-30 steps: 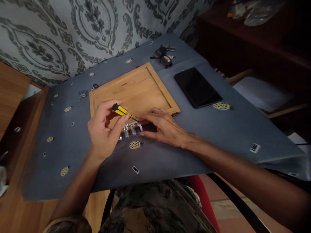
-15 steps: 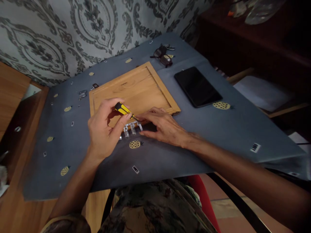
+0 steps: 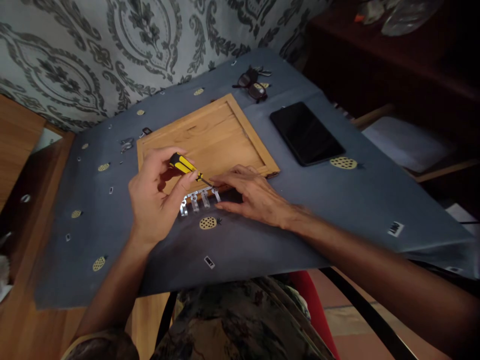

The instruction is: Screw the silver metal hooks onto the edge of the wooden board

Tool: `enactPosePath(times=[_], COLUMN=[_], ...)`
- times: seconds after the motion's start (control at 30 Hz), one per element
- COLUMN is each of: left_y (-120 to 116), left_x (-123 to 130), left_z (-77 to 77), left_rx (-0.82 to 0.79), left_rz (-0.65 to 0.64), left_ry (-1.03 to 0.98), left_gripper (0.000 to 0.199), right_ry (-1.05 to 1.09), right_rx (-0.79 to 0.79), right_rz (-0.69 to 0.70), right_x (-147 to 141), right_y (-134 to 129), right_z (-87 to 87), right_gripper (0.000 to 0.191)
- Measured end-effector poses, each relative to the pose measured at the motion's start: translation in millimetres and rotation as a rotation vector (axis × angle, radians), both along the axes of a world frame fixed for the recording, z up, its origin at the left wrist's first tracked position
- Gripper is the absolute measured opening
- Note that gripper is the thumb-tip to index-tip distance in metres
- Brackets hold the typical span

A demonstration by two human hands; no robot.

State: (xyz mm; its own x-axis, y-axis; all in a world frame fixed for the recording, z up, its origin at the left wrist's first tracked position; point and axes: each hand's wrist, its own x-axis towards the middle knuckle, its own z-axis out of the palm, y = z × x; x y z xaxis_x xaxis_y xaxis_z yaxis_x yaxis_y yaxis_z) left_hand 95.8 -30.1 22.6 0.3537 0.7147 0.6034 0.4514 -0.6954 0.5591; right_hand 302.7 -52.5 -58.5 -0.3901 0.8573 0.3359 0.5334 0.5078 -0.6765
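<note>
My left hand point(image 3: 152, 192) is closed around a yellow-and-black screwdriver point(image 3: 183, 164), thumb pressed along its handle. The shaft slants down to the right, its tip at the right end of a metal hook rail point(image 3: 194, 200). This silvery rail, with several hooks pointing toward me, lies along the near edge of a framed wooden board point(image 3: 210, 132). Around the rail's right end is my right hand point(image 3: 251, 195), its thumb by the last hook and its fingers over the board's edge. Whether a screw sits under the tip is too small to make out.
A black tablet point(image 3: 307, 133) lies right of the board, with dark glasses point(image 3: 252, 87) and keys point(image 3: 263, 72) behind. Small metal pieces point(image 3: 126, 145) rest on the blue tablecloth point(image 3: 123, 225) at left. A patterned curtain point(image 3: 93, 55) borders the table's back.
My left hand and the screwdriver handle have shifted slightly left, tilting the shaft flatter and uncovering more of the rail's left hooks. My right hand stays in place.
</note>
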Motion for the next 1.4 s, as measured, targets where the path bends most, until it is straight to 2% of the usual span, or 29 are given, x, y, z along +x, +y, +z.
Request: enactPosePath(times=[0.63,0.9,1.27,1.4], left_y=[1.0,3.5,6.8,7.9], left_x=[2.0,4.4,6.0,8.0], left_z=[-2.9,-3.9,-1.8,1.3], left_rx=[-0.062,-0.043,-0.058,-0.015], left_rz=[-0.031,-0.008,-0.046,-0.068], left_ry=[-0.019,0.007,0.048,0.053], left_gripper=[0.029,0.027,0.028,0.031], right_ry=[0.001,-0.007,-0.016,-0.014], right_rx=[-0.018,-0.016,-0.017,-0.021], right_rz=[-0.002,0.0,-0.001,0.003], right_x=[-0.1,0.1,-0.1,-0.7], right_y=[0.7,0.6,0.7,0.4], right_z=[-0.2,0.2,2.2,3.2], right_gripper=[0.051,0.048,0.049,0.05])
